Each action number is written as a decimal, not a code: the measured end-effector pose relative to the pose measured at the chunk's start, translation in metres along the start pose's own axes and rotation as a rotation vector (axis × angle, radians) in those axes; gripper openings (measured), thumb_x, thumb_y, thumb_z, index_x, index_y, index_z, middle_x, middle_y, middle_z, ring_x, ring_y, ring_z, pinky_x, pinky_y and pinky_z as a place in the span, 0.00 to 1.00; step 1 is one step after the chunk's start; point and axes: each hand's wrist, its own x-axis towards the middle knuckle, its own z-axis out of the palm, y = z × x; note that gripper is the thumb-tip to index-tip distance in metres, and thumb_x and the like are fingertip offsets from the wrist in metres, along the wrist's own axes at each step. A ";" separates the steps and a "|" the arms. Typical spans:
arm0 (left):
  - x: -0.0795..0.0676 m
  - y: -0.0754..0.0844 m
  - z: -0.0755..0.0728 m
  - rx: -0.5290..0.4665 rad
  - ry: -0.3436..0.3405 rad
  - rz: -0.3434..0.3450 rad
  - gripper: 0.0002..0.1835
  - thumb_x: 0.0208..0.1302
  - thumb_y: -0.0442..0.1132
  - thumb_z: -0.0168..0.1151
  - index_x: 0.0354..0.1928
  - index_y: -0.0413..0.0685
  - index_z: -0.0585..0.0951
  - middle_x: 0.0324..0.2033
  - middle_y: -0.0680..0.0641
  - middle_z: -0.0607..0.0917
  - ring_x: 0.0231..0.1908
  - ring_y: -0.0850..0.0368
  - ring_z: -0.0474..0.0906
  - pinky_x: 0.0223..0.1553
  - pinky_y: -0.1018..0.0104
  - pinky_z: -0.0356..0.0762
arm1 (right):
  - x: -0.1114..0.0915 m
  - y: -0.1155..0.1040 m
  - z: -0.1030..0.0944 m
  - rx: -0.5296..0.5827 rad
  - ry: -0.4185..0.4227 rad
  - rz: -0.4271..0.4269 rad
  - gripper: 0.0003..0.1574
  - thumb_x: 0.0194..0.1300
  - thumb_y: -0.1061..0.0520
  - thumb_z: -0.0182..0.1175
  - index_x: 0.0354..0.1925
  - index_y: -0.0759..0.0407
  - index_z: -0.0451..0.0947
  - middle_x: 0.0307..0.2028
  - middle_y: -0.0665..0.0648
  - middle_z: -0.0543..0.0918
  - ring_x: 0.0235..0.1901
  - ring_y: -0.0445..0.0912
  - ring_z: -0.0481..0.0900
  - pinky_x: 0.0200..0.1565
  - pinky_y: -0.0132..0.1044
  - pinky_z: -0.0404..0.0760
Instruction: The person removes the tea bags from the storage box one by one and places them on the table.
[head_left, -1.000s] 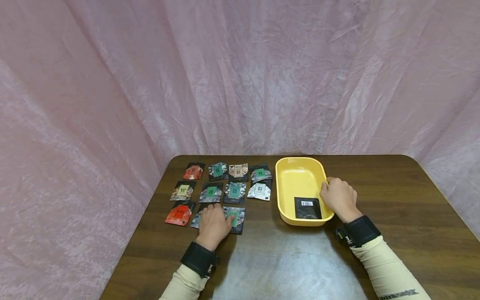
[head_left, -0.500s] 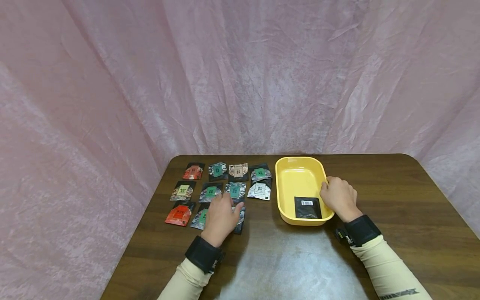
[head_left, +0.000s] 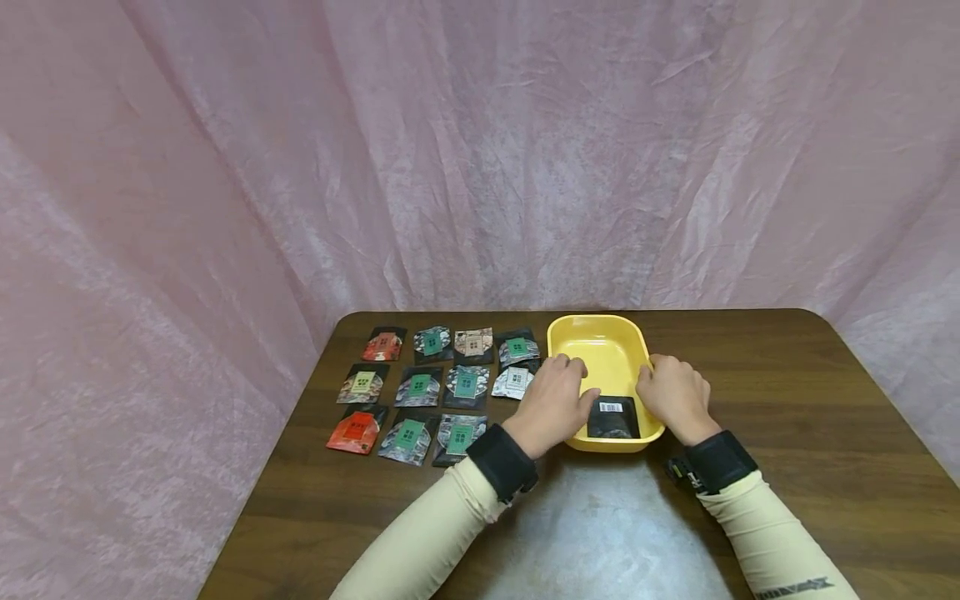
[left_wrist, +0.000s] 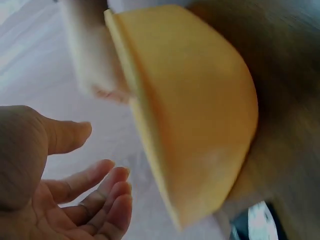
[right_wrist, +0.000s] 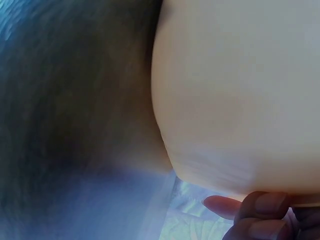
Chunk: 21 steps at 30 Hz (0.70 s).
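My left hand (head_left: 551,404) is over the left rim of the yellow plastic tray (head_left: 597,325). The left wrist view shows nothing between its loosely bent fingers (left_wrist: 107,187) and the thumb, with the tray's outer wall (left_wrist: 195,110) beyond them. On the tray's right side, my right hand (head_left: 678,398) grips the rim; its fingertips (right_wrist: 267,205) show at the rim in the right wrist view. A black packet (head_left: 613,419) with a white barcode label lies in the near end of the tray.
Several small flat packets lie in rows left of the tray, including a red one (head_left: 357,428), a green-labelled one (head_left: 461,437) and a white one (head_left: 514,380) close by the tray. All rest on a brown wooden table (head_left: 795,400). A pink curtain (head_left: 480,167) hangs behind it.
My left hand has moved right, from over the near row of packets to the tray's left rim, uncovering those packets. My right hand keeps its grip on the tray.
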 end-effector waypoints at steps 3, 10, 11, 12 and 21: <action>0.016 0.010 0.014 0.051 -0.074 0.026 0.22 0.76 0.55 0.65 0.58 0.46 0.84 0.48 0.46 0.87 0.48 0.52 0.84 0.48 0.66 0.83 | 0.000 0.000 0.000 0.002 -0.005 0.002 0.20 0.76 0.52 0.52 0.45 0.64 0.86 0.28 0.64 0.86 0.27 0.61 0.83 0.24 0.47 0.69; 0.031 0.017 0.047 0.095 -0.217 -0.004 0.26 0.68 0.66 0.69 0.56 0.55 0.88 0.43 0.53 0.92 0.42 0.59 0.87 0.41 0.66 0.83 | 0.000 -0.003 -0.001 0.002 -0.030 0.004 0.22 0.77 0.52 0.52 0.52 0.65 0.86 0.31 0.65 0.88 0.27 0.60 0.84 0.23 0.47 0.70; 0.031 0.017 0.049 0.097 -0.227 -0.015 0.25 0.67 0.68 0.69 0.50 0.57 0.90 0.39 0.54 0.92 0.38 0.60 0.87 0.37 0.66 0.82 | 0.000 -0.003 -0.001 0.004 -0.031 0.004 0.23 0.77 0.52 0.52 0.53 0.66 0.85 0.31 0.66 0.88 0.27 0.61 0.84 0.23 0.47 0.71; 0.031 0.017 0.052 0.099 -0.232 -0.023 0.25 0.65 0.70 0.69 0.45 0.58 0.90 0.34 0.55 0.91 0.34 0.60 0.85 0.33 0.66 0.80 | 0.000 -0.003 -0.001 0.002 -0.030 0.003 0.23 0.77 0.52 0.52 0.53 0.66 0.85 0.31 0.66 0.88 0.28 0.61 0.84 0.23 0.47 0.71; 0.031 0.022 0.055 0.152 -0.303 -0.018 0.23 0.59 0.66 0.77 0.39 0.55 0.89 0.33 0.55 0.90 0.30 0.61 0.83 0.29 0.65 0.78 | -0.002 -0.003 -0.002 -0.007 -0.005 -0.006 0.21 0.76 0.52 0.52 0.48 0.64 0.87 0.35 0.70 0.89 0.31 0.66 0.85 0.24 0.50 0.72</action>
